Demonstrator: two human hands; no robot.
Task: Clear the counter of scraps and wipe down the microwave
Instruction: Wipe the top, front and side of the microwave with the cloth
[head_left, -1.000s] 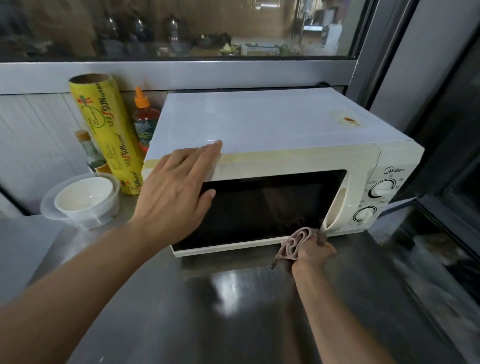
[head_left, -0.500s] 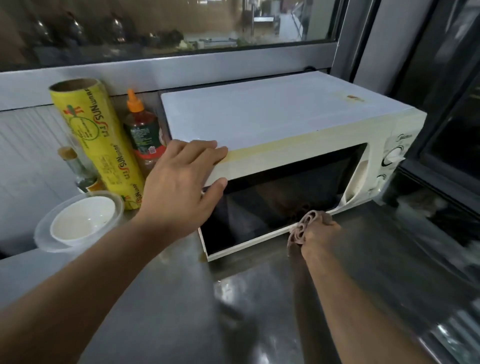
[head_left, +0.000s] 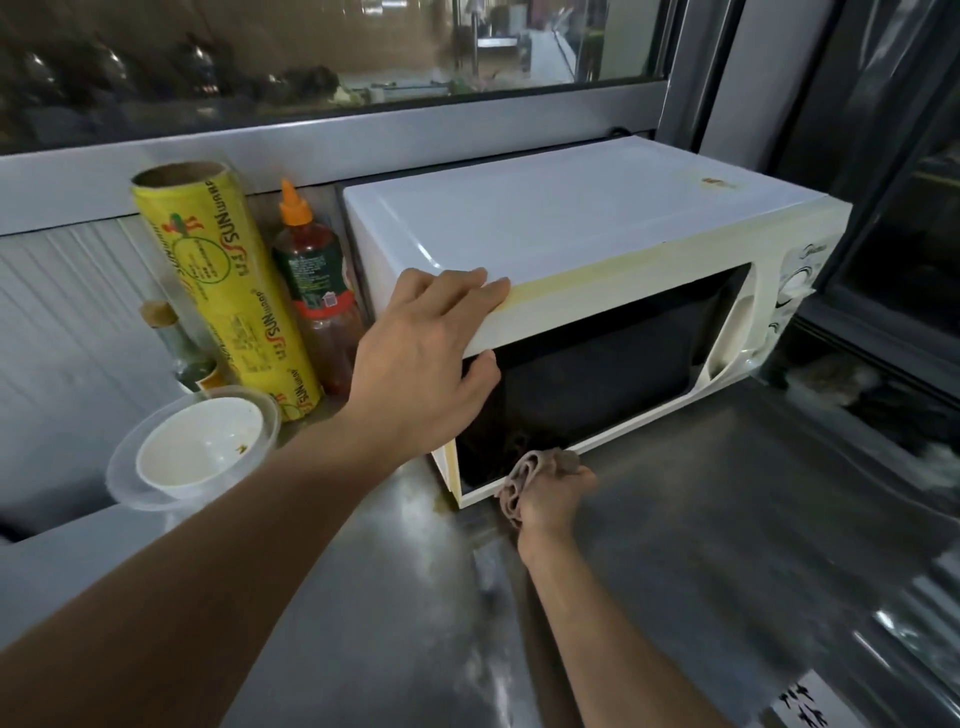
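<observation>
- Right hand (head_left: 553, 496) is closed around a bunched pinkish cloth (head_left: 524, 475), pressing it against the bottom edge of the microwave (head_left: 571, 234) door, near the door's lower left corner.
- Left hand (head_left: 426, 364) lies flat and relaxed over the microwave's top front left corner, fingers on top and thumb below the front lip against the dark door glass; it braces the oven but grips nothing.
- Microwave sits at the back of a steel counter (head_left: 701, 545), turned at an angle, its long side running from near left to far right.
- From the cloth, most of the door's bottom edge stretches away to the right, toward the handle and the control dials (head_left: 795, 283); the right hand is the nearer one for that sweep, in my judgement.
- Left of the oven stand a yellow roll of cling film (head_left: 223, 291), a sauce bottle with an orange cap (head_left: 311, 280), and a white bowl (head_left: 200, 447) in a clear plastic container, with a small brown scrap inside.
</observation>
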